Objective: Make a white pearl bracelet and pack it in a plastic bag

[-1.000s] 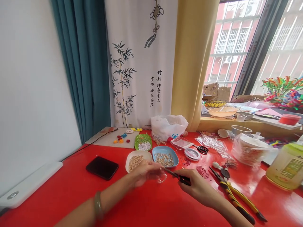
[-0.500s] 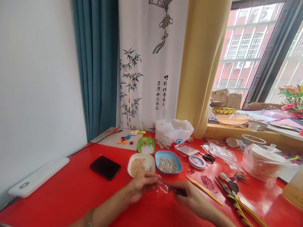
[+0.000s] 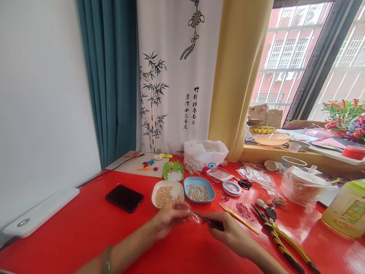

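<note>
My left hand (image 3: 170,215) is closed in a pinch on a small string of pale beads (image 3: 195,218) just above the red table (image 3: 71,232). My right hand (image 3: 228,232) is wrapped round a dark-handled tool (image 3: 209,222) whose thin tip reaches the beads. Right behind the hands stand a white dish of gold beads (image 3: 167,193) and a blue dish of metal beads (image 3: 199,189). A green dish of white beads (image 3: 173,171) sits farther back.
A black phone (image 3: 124,198) lies to the left. Yellow-handled pliers (image 3: 285,243), gold tweezers (image 3: 238,218), small scissors (image 3: 243,183), a thread spool (image 3: 231,187) and plastic bags (image 3: 302,184) lie to the right. A white bag (image 3: 204,153) and a board with coloured pieces (image 3: 138,165) sit at the back.
Both hands have drawn a little closer together and toward me, still on the beads and the tool. The gold tweezers now show on the table beside my right hand.
</note>
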The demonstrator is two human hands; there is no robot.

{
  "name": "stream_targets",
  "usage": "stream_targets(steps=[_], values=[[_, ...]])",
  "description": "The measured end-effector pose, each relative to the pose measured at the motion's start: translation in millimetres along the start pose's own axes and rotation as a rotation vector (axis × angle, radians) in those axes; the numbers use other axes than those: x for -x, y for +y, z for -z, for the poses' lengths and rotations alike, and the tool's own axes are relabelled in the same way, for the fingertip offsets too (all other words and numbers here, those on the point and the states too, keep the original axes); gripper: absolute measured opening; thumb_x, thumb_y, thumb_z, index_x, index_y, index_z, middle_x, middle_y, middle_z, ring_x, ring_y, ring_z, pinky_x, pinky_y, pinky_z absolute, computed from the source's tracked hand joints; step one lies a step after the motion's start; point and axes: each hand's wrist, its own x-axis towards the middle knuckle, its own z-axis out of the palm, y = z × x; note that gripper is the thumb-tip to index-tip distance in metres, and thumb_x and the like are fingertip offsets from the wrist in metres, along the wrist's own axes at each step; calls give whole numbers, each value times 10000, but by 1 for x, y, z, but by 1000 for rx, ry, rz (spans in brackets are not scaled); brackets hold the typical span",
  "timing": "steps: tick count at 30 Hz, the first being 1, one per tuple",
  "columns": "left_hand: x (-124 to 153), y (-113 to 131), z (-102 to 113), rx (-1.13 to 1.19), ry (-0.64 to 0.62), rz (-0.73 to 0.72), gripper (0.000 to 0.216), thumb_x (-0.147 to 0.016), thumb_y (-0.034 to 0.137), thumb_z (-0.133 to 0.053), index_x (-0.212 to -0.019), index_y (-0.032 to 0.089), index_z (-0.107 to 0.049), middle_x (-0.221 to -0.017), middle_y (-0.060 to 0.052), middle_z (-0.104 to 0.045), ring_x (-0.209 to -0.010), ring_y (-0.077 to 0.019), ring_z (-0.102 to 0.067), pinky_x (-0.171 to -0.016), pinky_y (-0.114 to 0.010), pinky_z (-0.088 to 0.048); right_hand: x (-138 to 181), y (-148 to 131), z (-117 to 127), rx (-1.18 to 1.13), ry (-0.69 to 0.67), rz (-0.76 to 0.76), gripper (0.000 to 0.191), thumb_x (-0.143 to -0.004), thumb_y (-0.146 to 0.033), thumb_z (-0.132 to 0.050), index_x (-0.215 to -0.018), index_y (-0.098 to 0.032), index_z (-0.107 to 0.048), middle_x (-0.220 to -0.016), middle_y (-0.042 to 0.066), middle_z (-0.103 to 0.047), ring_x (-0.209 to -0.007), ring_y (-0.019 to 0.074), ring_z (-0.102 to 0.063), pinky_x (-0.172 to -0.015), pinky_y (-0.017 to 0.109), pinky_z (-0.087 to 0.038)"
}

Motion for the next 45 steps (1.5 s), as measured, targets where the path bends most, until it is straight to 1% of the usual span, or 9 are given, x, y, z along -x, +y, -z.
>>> stream_targets(steps=[4, 12, 17, 21, 22, 28, 37, 40, 45], values=[[2, 0, -3, 10, -3, 11, 236, -539, 148, -748, -740, 106, -632, -675, -44, -678, -573, -85, -615, -531, -138, -435, 0, 3, 0, 40, 23, 8, 208, -620, -62, -389, -684, -150, -566, -557, -54, -283, -555, 87, -234, -492, 212, -207], [2, -1, -5, -56, 1, -2, 220, -516, 161, -760, -698, 93, -657, -653, -48, -679, -558, -94, -616, -570, -165, -453, 2, 4, -1, 25, -14, -16, 211, -626, -91, -392, -708, -152, -577, -540, -55, -288, -530, 84, -230, -480, 210, -198], [5, 2, -3, -90, 6, 11, 285, -495, 199, -776, -734, 85, -671, -661, -58, -684, -597, -111, -628, -596, -180, -461, 3, 6, -2, 49, 3, -8, 218, -648, -110, -408, -730, -141, -608, -531, -47, -397, -513, 85, -297, -479, 202, -239], [7, 4, 0, -108, -4, -2, 295, -489, 197, -782, -746, 97, -676, -681, -53, -690, -615, -103, -631, -626, -174, -462, 6, 3, -3, 71, 37, 7, 258, -657, -118, -431, -811, -143, -636, -585, -24, -505, -541, 101, -389, -504, 205, -297], [7, 4, 0, -113, -10, -7, 293, -495, 198, -780, -750, 97, -677, -678, -53, -690, -610, -100, -630, -627, -173, -462, 7, 3, -3, 64, 51, 9, 258, -665, -120, -435, -822, -144, -639, -597, -20, -517, -550, 104, -403, -509, 206, -308], [12, 7, 0, -129, -36, -16, 263, -519, 199, -769, -749, 106, -680, -673, -50, -691, -581, -96, -624, -576, -168, -458, 9, -1, -2, -13, -15, 3, 266, -714, -135, -445, -909, -149, -627, -600, -27, -512, -525, 90, -408, -481, 196, -322], [22, 13, -6, -145, -51, -107, 264, -491, 228, -781, -716, 124, -689, -611, -41, -683, -543, -96, -616, -545, -175, -448, 16, -6, -3, 274, 117, 178, 247, -706, -84, -447, -883, -160, -602, -663, -2, -555, -542, 99, -448, -509, 217, -349], [24, 14, -8, -172, -51, -120, 258, -483, 233, -782, -698, 125, -689, -593, -41, -679, -536, -106, -614, -544, -193, -445, 19, -7, -3, 320, 138, 205, 230, -711, -85, -447, -867, -164, -596, -645, -6, -538, -533, 99, -446, -503, 216, -349], [26, 14, -8, -209, -40, -168, 265, -493, 257, -776, -709, 130, -690, -603, -41, -679, -537, -114, -609, -556, -220, -443, 21, -6, -4, 334, 147, 233, 266, -709, -83, -448, -915, -168, -592, -664, 1, -554, -547, 106, -468, -512, 221, -364]])
